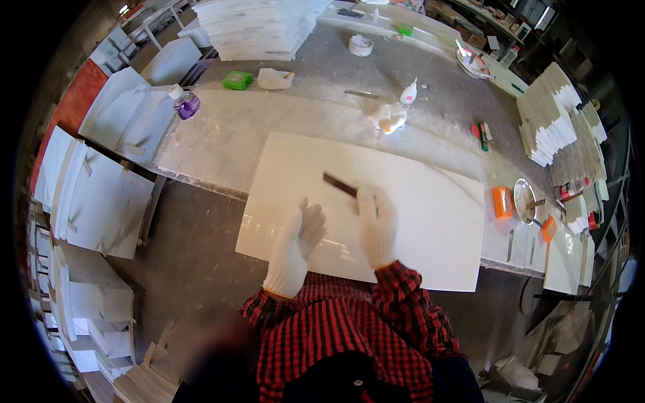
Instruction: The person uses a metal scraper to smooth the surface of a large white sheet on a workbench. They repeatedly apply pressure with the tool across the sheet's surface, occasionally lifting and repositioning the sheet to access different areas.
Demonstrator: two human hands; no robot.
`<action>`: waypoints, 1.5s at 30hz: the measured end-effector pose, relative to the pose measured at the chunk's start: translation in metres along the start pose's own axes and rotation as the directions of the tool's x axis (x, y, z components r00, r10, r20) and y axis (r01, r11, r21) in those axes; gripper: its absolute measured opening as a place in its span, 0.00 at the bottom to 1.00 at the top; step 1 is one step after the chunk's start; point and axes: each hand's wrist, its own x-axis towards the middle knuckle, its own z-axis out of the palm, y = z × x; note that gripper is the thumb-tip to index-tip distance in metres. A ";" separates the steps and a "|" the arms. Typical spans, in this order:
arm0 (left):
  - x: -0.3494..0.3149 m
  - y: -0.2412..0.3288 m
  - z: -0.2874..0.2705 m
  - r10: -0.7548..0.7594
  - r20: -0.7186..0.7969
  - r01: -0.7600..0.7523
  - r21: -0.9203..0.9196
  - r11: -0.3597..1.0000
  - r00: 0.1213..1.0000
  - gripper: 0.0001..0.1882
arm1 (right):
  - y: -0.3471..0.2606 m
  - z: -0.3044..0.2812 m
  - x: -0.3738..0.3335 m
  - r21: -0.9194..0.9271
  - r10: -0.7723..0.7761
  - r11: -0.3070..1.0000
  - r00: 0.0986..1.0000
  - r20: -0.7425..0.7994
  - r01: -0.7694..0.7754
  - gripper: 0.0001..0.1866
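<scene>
A white polished slab (430, 228) with a thin grey vein lies in front of me, its near edge sticking out over the table's edge. My right hand (377, 228), in a white knit glove, is closed around a dark, narrow flat blade (340, 183) that points up and to the left above the slab. My left hand (294, 248), gloved the same way, is held over the slab's near left part. Its palm is turned up and inward, its fingers are apart, and it holds nothing.
Behind the slab are a white cloth wad (388, 118), a small white bottle (408, 91) and a metal strip (361, 93). An orange box (502, 202) and a bowl (526, 201) stand at right. Stacked stone tiles (252, 30) rise at far left; more tiles (547, 114) stand right.
</scene>
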 end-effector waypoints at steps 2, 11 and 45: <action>0.002 0.003 0.005 -0.145 -0.056 0.147 0.043 0.988 0.988 0.34 | 0.022 -0.002 -0.031 -0.140 -0.027 0.990 1.000 -0.007 0.026 0.16; 0.006 0.005 -0.006 -0.110 0.073 0.088 0.265 0.960 0.991 0.24 | 0.025 -0.026 -0.055 -0.431 -0.481 0.676 0.801 0.356 0.597 0.18; -0.007 0.014 -0.036 0.268 -0.005 -0.247 -0.403 0.881 0.963 0.42 | 0.045 -0.022 0.076 -0.183 0.056 0.983 0.984 0.166 -0.025 0.18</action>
